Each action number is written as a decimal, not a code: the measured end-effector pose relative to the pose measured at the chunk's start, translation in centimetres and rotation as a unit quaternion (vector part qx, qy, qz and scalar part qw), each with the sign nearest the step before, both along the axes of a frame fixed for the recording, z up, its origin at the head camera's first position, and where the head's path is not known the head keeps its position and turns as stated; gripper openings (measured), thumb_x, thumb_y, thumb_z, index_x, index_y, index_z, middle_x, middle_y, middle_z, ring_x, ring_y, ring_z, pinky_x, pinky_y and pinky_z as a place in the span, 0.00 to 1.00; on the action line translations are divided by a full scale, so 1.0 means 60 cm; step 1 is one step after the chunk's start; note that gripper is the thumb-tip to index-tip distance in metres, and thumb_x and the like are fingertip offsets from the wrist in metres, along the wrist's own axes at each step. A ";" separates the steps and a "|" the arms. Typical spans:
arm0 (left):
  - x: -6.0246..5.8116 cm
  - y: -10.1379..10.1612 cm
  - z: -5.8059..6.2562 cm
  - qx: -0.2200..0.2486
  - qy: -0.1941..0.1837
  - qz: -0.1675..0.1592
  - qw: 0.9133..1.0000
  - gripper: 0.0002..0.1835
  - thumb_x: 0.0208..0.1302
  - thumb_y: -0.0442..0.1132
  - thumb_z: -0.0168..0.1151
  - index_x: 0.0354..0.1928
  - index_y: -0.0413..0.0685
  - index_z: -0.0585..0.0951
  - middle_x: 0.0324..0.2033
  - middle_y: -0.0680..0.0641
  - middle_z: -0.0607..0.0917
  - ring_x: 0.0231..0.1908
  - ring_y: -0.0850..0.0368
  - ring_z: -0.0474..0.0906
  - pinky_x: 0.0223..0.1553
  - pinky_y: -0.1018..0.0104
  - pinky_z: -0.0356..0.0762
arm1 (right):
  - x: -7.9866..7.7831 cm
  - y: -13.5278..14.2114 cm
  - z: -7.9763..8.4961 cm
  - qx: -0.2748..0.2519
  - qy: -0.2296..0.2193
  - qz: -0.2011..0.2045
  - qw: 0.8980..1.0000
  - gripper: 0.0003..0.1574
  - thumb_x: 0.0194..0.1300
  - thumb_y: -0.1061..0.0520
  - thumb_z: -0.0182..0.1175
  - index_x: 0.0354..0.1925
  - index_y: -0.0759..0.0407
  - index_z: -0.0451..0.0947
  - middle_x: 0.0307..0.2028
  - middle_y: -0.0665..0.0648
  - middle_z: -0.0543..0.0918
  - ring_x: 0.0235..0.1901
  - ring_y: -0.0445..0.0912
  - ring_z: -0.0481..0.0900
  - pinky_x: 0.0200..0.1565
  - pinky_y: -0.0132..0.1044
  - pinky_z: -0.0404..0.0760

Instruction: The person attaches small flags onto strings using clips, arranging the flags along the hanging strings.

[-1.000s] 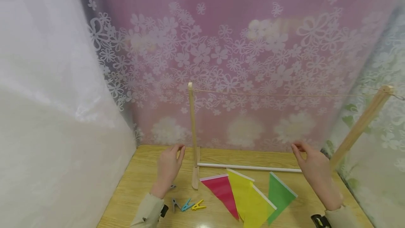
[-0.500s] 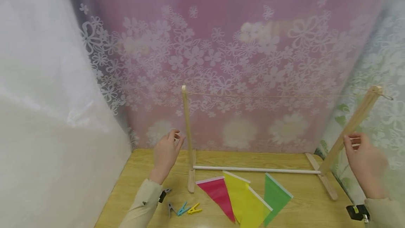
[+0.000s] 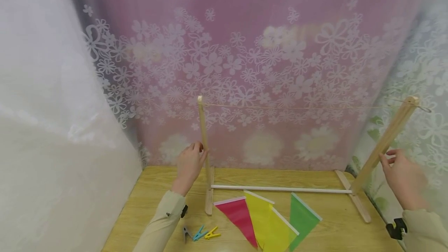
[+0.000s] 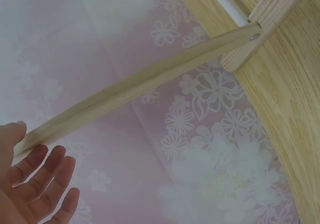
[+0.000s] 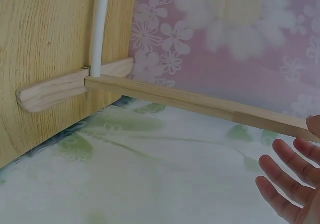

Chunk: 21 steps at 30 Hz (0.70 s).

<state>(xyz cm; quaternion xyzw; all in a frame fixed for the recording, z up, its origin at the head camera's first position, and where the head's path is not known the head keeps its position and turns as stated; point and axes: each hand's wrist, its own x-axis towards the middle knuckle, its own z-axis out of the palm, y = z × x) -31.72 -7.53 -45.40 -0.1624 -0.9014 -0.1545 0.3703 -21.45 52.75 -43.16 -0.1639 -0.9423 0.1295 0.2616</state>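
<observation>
A wooden frame has a left post (image 3: 203, 131), a right post (image 3: 385, 139), a white rod (image 3: 280, 189) low between them and a thin string (image 3: 294, 107) across the tops. My left hand (image 3: 190, 162) pinches the left post partway up; its thumb (image 4: 14, 132) and forefinger lie on opposite sides of the wood. The right hand (image 3: 402, 176) holds the right post between thumb and forefinger, its other fingers (image 5: 280, 194) loosely bent and off the wood. In front of the rod lie a red pennant (image 3: 239, 217), two overlapping yellow pennants (image 3: 260, 221) and a green pennant (image 3: 302, 219).
Grey (image 3: 186, 233), blue (image 3: 200, 233) and yellow clothespins (image 3: 212, 233) lie at the front left of the wooden table (image 3: 154, 197). Behind hangs a pink flowered curtain (image 3: 245, 69); pale sheets stand at both sides, the right one close to the right hand.
My right hand has moved outward to the right post. My left hand has come up and rightward onto the left post. The view has shifted slightly; pennants and clothespins stay put.
</observation>
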 end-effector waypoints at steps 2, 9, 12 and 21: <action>-0.003 0.000 0.001 -0.012 -0.009 0.006 1.000 0.17 0.69 0.53 0.66 0.35 0.47 0.78 0.23 0.50 0.80 0.17 0.54 0.75 0.16 0.64 0.70 | -0.006 0.002 -0.006 -0.001 0.006 0.002 1.000 0.24 0.79 0.52 0.50 0.48 0.77 0.69 0.36 0.78 0.81 0.13 0.53 0.73 0.13 0.40 0.66; -0.011 0.006 0.002 -0.050 0.007 0.039 0.998 0.18 0.68 0.55 0.66 0.33 0.48 0.79 0.24 0.50 0.83 0.23 0.53 0.81 0.22 0.61 0.78 | -0.022 0.021 -0.018 0.006 0.023 0.020 1.000 0.24 0.80 0.51 0.49 0.40 0.75 0.68 0.24 0.73 0.79 0.10 0.49 0.67 0.12 0.41 0.63; -0.011 0.009 0.000 -0.066 0.023 0.046 0.996 0.17 0.68 0.53 0.67 0.32 0.47 0.79 0.25 0.49 0.82 0.25 0.51 0.81 0.24 0.59 0.79 | -0.029 0.030 -0.018 0.027 0.036 0.032 0.998 0.21 0.79 0.53 0.53 0.39 0.73 0.71 0.26 0.74 0.79 0.10 0.50 0.68 0.12 0.40 0.62; -0.015 0.012 -0.013 -0.069 0.066 0.059 0.994 0.17 0.67 0.51 0.68 0.32 0.45 0.77 0.25 0.46 0.80 0.30 0.47 0.78 0.35 0.56 0.73 | -0.038 0.037 -0.026 0.083 0.074 0.055 0.992 0.14 0.72 0.61 0.61 0.33 0.70 0.72 0.25 0.73 0.75 0.17 0.59 0.71 0.13 0.41 0.63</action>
